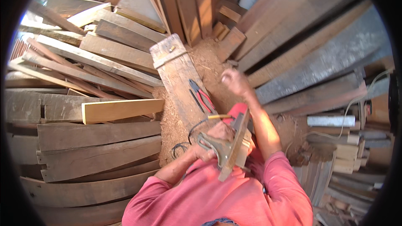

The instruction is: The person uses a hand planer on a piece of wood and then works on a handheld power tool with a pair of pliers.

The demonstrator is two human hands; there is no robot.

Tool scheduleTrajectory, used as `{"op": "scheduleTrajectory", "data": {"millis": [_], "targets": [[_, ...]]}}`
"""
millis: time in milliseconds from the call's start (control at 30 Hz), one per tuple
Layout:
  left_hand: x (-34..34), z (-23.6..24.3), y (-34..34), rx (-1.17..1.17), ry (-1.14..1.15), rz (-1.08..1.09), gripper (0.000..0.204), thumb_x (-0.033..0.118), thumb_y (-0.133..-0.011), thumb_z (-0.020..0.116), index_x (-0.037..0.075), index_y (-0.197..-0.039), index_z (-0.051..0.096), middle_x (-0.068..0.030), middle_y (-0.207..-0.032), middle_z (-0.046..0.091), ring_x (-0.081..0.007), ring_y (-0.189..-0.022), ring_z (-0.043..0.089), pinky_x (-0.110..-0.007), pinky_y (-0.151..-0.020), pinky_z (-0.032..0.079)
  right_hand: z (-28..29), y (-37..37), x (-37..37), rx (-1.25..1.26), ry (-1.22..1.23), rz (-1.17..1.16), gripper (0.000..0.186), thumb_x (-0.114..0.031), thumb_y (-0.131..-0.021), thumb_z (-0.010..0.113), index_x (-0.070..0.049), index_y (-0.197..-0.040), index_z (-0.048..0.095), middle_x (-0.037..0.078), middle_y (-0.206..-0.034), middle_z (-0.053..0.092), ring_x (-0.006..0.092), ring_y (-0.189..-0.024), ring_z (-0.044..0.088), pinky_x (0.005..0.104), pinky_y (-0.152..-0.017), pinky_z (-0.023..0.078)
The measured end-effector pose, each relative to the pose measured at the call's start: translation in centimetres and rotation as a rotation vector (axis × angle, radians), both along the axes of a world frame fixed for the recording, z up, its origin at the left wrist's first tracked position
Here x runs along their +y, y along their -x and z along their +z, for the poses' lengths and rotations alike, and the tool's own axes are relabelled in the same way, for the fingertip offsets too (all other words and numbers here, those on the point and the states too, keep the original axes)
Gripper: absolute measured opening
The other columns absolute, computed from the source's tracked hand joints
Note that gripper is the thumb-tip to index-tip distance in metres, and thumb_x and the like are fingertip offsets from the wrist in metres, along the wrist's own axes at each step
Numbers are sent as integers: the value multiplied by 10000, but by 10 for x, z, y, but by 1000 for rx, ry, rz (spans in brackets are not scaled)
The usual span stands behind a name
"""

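My left hand [204,153] is closed round the loop-shaped handle of what looks like a handsaw [233,155]. Its narrow, worn blade slants across my lap, close to my red shirt. My right hand [236,83] is raised past the saw, over the sawdust to the right of the low plank bench [175,77]. Motion smears its fingers, so I cannot tell what they hold. Pliers with red handles [204,97] lie on the bench beside a thin dark tool [195,100]. A slim yellow stick or handle [219,117] shows just beyond the saw.
Stacked dark boards [100,138] fill the left side, with a pale yellow board [121,110] jutting out on top. Long planks [301,29] lean at the right. A black cable [190,136] curls near my left arm, and sawdust [167,121] covers the ground.
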State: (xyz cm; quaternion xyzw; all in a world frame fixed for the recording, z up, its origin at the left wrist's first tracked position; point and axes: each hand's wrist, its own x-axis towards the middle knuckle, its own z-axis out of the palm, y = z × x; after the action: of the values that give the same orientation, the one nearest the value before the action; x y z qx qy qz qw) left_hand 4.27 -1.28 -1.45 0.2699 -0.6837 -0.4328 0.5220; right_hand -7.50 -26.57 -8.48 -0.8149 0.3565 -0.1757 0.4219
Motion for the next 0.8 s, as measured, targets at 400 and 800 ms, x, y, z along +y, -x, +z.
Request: {"op": "scheduleTrajectory", "data": {"millis": [400,800], "targets": [[-4,7,42,-137,27,5,512,474,-937,520,49,-1192,649,-179,-1257,607,-417,-1176,563,-553,-1077,381,50,376,214,450,-4,-984,309,-259,-1007,613,-9,-1182,659,172,-1131,707,315,-1061,685,413,-936,516],[2,19,52,-190,-41,90,503,458,-933,526,53,-1203,654,-176,-1276,608,-419,-1191,563,-553,-1085,382,-113,522,540,928,-790,-716,617,-564,-869,686,36,-1001,751,276,-1099,725,423,-1085,688,504,-919,516]]}}
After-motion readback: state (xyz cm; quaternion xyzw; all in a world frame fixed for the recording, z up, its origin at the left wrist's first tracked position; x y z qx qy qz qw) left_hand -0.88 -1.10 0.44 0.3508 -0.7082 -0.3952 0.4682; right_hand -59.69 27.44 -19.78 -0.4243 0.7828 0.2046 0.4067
